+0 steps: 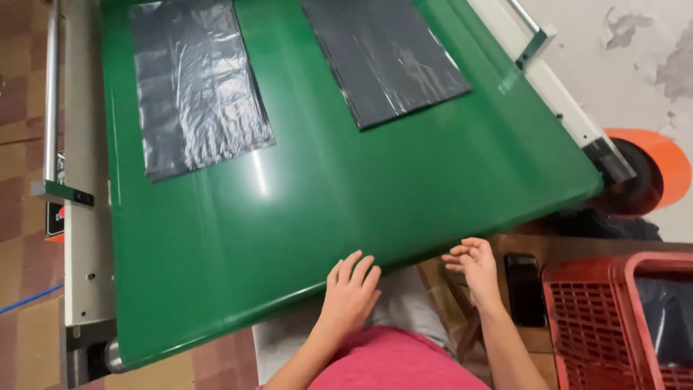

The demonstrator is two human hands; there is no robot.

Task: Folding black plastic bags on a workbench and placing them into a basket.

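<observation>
Hands (350,292) (473,263) (seemingly empty) near belt (325,188)

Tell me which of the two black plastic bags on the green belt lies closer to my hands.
The left black bag: its lower edge reaches further down the green belt toward the left hand than the right black bag.
</observation>
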